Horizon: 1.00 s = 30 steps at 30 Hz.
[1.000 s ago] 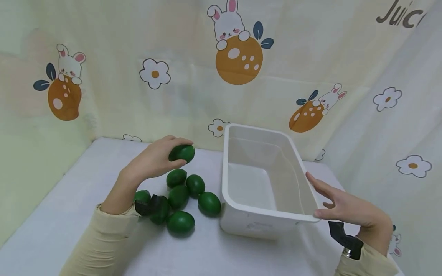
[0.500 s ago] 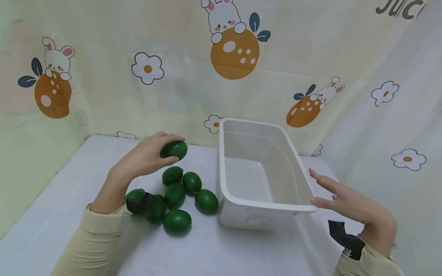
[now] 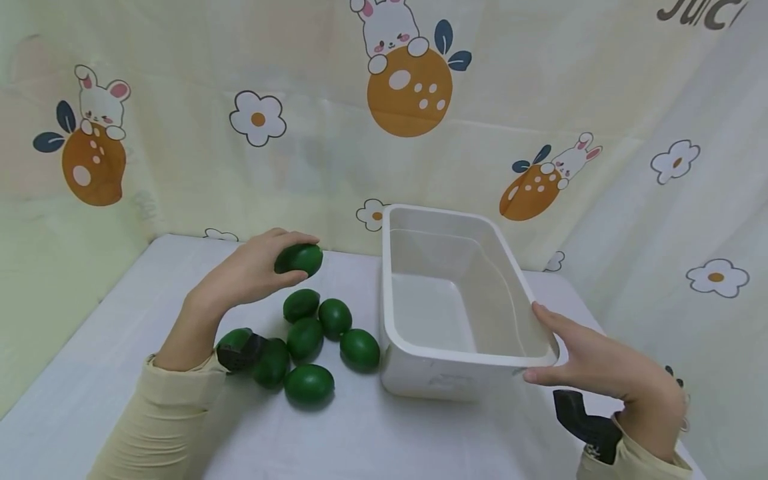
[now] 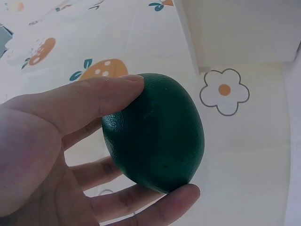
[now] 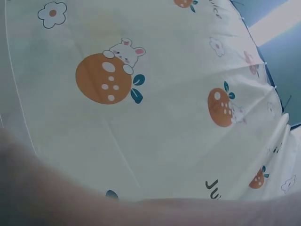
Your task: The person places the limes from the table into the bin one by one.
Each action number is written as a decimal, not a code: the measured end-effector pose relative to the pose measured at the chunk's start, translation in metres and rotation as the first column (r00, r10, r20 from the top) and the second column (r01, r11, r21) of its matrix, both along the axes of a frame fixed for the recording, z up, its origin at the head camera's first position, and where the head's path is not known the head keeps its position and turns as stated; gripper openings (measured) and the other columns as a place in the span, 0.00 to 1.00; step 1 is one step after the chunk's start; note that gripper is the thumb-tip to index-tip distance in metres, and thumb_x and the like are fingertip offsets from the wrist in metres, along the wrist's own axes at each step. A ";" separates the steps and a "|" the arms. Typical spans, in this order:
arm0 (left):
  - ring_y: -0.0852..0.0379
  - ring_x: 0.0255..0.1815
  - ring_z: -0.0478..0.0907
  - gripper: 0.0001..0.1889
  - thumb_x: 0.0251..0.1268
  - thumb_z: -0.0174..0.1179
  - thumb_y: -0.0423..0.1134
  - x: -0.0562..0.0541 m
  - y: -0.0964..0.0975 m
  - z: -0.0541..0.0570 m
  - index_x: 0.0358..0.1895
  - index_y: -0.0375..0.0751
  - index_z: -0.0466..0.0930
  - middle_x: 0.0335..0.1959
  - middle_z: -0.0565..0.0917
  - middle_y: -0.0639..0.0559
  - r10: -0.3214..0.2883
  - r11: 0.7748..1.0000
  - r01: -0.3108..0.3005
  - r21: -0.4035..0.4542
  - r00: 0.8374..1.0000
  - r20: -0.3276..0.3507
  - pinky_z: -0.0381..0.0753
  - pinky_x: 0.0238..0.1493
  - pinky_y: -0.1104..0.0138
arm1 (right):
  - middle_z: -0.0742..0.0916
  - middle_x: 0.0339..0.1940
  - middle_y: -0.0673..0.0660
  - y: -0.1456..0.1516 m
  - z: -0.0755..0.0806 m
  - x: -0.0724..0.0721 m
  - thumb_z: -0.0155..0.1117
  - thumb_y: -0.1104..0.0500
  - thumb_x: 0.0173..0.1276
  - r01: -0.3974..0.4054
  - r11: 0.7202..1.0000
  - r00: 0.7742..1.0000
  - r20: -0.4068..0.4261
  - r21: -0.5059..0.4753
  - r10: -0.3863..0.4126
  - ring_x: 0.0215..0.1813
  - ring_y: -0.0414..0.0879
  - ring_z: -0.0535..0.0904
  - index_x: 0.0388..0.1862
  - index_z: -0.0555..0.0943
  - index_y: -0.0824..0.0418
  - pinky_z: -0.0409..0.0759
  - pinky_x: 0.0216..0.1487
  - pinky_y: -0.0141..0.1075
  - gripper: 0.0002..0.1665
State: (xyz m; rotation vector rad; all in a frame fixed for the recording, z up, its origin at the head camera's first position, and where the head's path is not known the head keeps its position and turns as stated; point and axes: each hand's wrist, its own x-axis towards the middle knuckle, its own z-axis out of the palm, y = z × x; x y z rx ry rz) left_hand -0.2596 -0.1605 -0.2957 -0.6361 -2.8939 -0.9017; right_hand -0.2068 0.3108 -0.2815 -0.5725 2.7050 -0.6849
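My left hand (image 3: 255, 267) holds a dark green lime (image 4: 157, 134) between thumb and fingers, raised over the table's far left part. In the left wrist view the thumb lies on one side of the lime and the fingers curl round the other. Below the hand lie several more limes (image 3: 306, 339) in a loose cluster, some partly behind the left wrist. To their right stands a white plastic bin (image 3: 455, 383), its inside bare. My right hand (image 3: 600, 357) grips the bin's near right corner, thumb on the front wall and fingers at the right rim.
A white-covered table (image 3: 384, 447) bears everything. Behind it and at the sides hangs a cream curtain (image 3: 324, 173) printed with rabbits, oranges and flowers. The bin's far end stands close to that curtain. One lime (image 3: 360, 350) lies right beside the bin's left wall.
My right hand loosened from the bin's rim half a second ago and now clasps its corner again, thumb lower on the front. The left hand still holds the lime, slightly further left.
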 end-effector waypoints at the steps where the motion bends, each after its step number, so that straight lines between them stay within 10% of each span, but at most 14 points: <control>1: 0.49 0.57 0.72 0.28 0.63 0.62 0.39 0.000 -0.001 0.000 0.67 0.51 0.68 0.59 0.73 0.45 0.000 1.000 0.000 0.002 1.000 0.000 0.75 0.54 0.54 | 0.67 0.68 0.62 -0.001 0.000 0.000 0.71 0.46 0.57 0.004 1.000 1.000 0.007 0.002 -0.004 0.61 0.55 0.67 0.77 0.43 0.60 0.75 0.50 0.40 0.61; 17: 0.50 0.54 0.74 0.27 0.63 0.61 0.39 0.001 -0.008 0.003 0.67 0.51 0.68 0.58 0.73 0.45 0.005 1.000 -0.005 0.027 1.000 0.013 0.76 0.53 0.55 | 0.62 0.73 0.68 0.010 -0.001 -0.001 0.65 0.46 0.63 0.000 1.000 0.999 0.053 0.016 -0.001 0.67 0.60 0.65 0.77 0.39 0.59 0.75 0.49 0.27 0.58; 24: 0.50 0.53 0.73 0.28 0.63 0.62 0.39 0.000 -0.005 0.004 0.66 0.50 0.68 0.58 0.73 0.45 -0.005 1.000 0.005 0.000 1.000 0.007 0.76 0.52 0.55 | 0.62 0.74 0.68 0.008 0.000 -0.002 0.66 0.44 0.61 0.023 0.999 1.000 -0.008 0.038 -0.022 0.70 0.66 0.61 0.77 0.42 0.60 0.70 0.56 0.64 0.58; 30: 0.50 0.53 0.74 0.27 0.63 0.62 0.39 -0.001 -0.001 -0.003 0.66 0.50 0.68 0.59 0.73 0.45 -0.032 0.999 0.032 -0.023 0.999 -0.003 0.76 0.51 0.57 | 0.60 0.73 0.70 0.005 0.000 -0.007 0.57 0.48 0.70 0.020 1.000 1.000 -0.002 0.012 -0.020 0.69 0.68 0.60 0.77 0.42 0.61 0.67 0.55 0.68 0.49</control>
